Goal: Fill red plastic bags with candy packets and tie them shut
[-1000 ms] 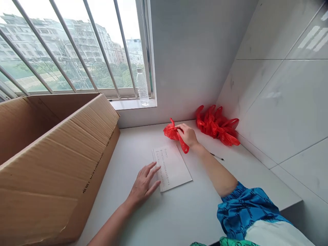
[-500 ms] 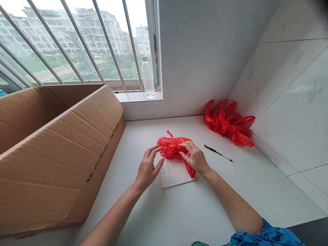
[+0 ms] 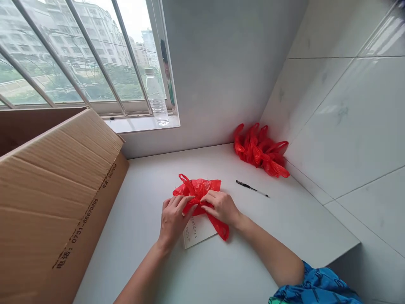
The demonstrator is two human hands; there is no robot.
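Observation:
A crumpled red plastic bag (image 3: pixel 202 187) lies over the upper part of a white notebook (image 3: pixel 202 232) with handwriting on its page. One loop of the bag sticks up at the top, and a strip trails down at the lower right. My left hand (image 3: pixel 174 216) pinches the bag's gathered middle from the left. From the right, my right hand (image 3: pixel 223 207) has its thumb and fingers closed on the same gathered part, close to the left fingertips. The bag hides the notebook's upper part.
A black pen (image 3: pixel 252 188) lies right of the bag. More red plastic bags (image 3: pixel 261 151) are heaped by the tiled wall. A large open cardboard box (image 3: pixel 60 185) stands at left. A water bottle (image 3: pixel 156 99) stands on the windowsill (image 3: pixel 136 125).
Both hands, apart and loosely curled before, have closed on the middle of the red bag. The bag's loop now stands wider. The view has turned to the right.

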